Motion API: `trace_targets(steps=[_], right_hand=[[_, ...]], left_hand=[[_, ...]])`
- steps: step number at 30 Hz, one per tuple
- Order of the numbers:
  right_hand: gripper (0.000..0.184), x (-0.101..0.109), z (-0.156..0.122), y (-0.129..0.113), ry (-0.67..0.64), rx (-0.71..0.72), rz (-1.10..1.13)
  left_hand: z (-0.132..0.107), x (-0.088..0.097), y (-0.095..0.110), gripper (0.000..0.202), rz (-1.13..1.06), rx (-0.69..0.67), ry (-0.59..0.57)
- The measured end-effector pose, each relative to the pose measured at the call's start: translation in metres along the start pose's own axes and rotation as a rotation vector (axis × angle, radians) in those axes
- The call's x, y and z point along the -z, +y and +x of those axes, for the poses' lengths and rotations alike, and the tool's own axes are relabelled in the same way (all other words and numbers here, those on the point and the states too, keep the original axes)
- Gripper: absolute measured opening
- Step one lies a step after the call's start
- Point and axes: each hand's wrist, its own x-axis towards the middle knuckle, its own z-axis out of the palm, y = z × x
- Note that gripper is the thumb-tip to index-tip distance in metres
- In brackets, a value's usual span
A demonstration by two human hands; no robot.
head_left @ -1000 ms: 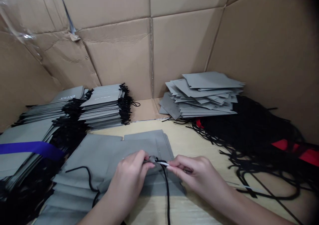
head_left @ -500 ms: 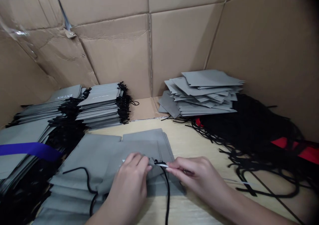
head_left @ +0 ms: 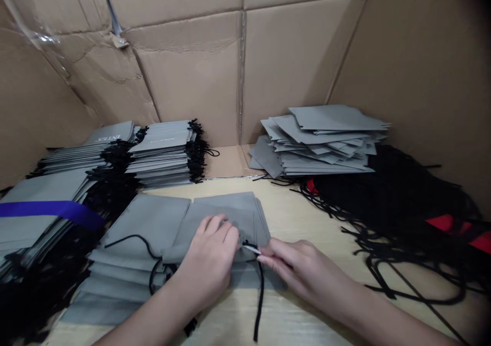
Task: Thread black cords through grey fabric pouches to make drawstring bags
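Note:
A grey fabric pouch (head_left: 226, 218) lies on the wooden table in front of me, on top of other grey pouches. My left hand (head_left: 209, 264) grips the pouch's hem, fingers curled over the bunched fabric. My right hand (head_left: 295, 267) pinches a thin silver threading tool (head_left: 251, 249) whose tip enters the hem. A black cord (head_left: 260, 297) hangs from the tool toward me. Another black cord (head_left: 141, 246) loops over the pouches at the left.
Stacks of corded grey pouches (head_left: 161, 154) stand at the back left, one with a blue band (head_left: 49, 210). Plain grey pouches (head_left: 318, 141) are piled at the back right beside a heap of black cords (head_left: 399, 208). Cardboard walls (head_left: 238, 65) enclose the table.
My left hand has slid along the hem and bunched more fabric over the tool. The right hand has pushed the tool slightly left. The view shifted a little.

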Motion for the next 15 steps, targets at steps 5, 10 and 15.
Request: trace_targets(steps=[5,10,15], right_hand=[[0.022,-0.0043,-0.0011,0.0054,0.069,0.148,-0.236],[0.025,-0.0033,0.0008,0.0053,0.138,0.331,-0.456],[0.023,0.0003,0.0014,-0.0004,0.122,0.396,-0.516]], left_hand=[[-0.0003,0.0014,0.0056,0.014,0.065,-0.035,-0.062],[0.0002,0.0020,0.0072,0.014,0.142,-0.077,-0.061],[0.0007,0.0000,0.0080,0.014,0.231,-0.147,-0.010]])
